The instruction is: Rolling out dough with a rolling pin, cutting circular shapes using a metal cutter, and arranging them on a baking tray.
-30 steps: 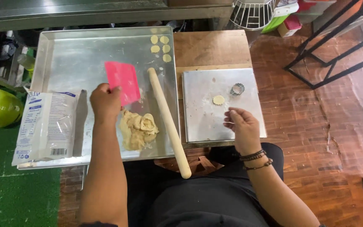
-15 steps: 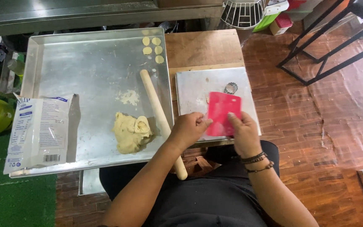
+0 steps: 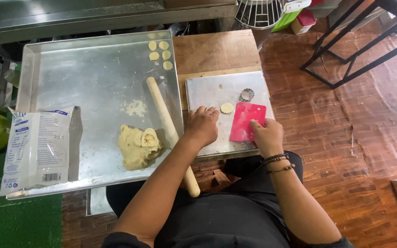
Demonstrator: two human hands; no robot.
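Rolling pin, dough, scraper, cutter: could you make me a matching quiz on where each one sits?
Things:
1. rolling pin
2. dough lump
3. pink scraper
4. round metal cutter

Places:
A. under the right hand, on the small steel board
B. in the big tray, near its front
C. small board's far edge
D. across the big tray's right rim

Pairs: 1-D, 2-B, 3-A, 4-C

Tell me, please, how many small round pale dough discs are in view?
5. Four small round pale dough discs cluster in the large metal tray's far right corner; one single disc lies on the small metal sheet, beside the pink plastic scraper. Others may be hidden.
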